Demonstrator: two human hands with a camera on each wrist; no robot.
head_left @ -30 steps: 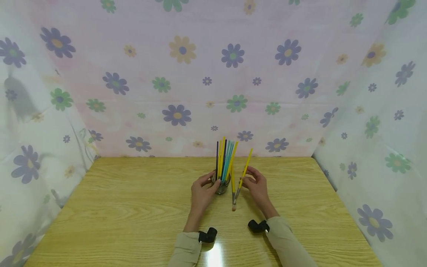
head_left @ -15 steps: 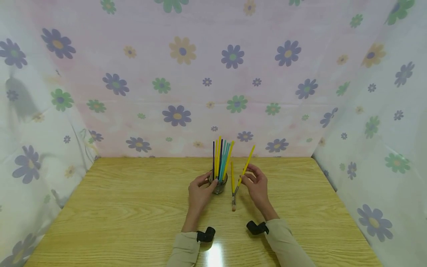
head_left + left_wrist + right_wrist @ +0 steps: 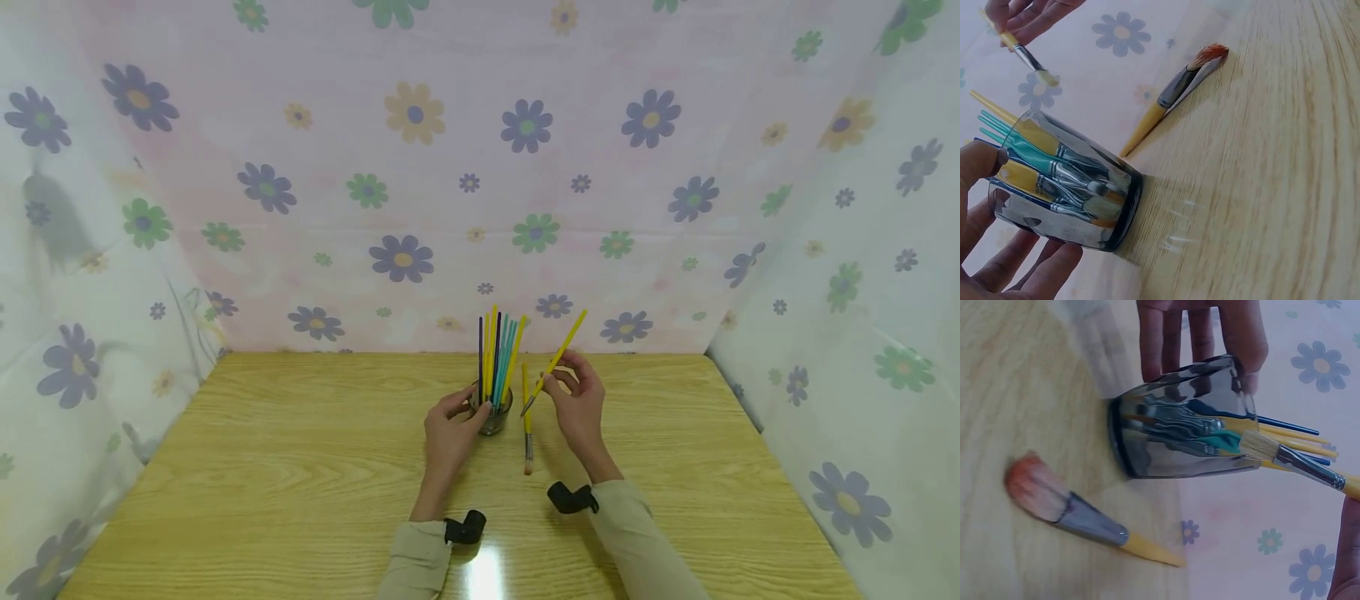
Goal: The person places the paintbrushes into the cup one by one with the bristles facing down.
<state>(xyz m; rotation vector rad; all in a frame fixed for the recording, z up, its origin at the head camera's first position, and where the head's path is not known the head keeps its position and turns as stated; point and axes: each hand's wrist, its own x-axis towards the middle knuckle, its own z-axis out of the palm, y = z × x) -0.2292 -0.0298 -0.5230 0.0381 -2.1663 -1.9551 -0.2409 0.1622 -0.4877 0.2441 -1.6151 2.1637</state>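
Observation:
My left hand grips a dark-tinted clear glass round its side, thumb at the rim. Several paintbrushes with yellow, teal and dark handles stand in the glass, bristles down. In my right hand a yellow-handled paintbrush is pinched, slanting, its pale bristles pointing down toward the glass. In the right wrist view those bristles overlap the rim. Another yellow-handled paintbrush lies on the table just right of the glass, its reddish bristles toward me.
The wood-grain table runs back to a flower-patterned cloth, which also hangs along both sides. A black wrist camera sits by the left sleeve, another black camera by the right.
My right hand has lifted its paintbrush off the one on the table, tilting it and bringing its bristles up toward the glass. The left hand shifted slightly left with the glass.

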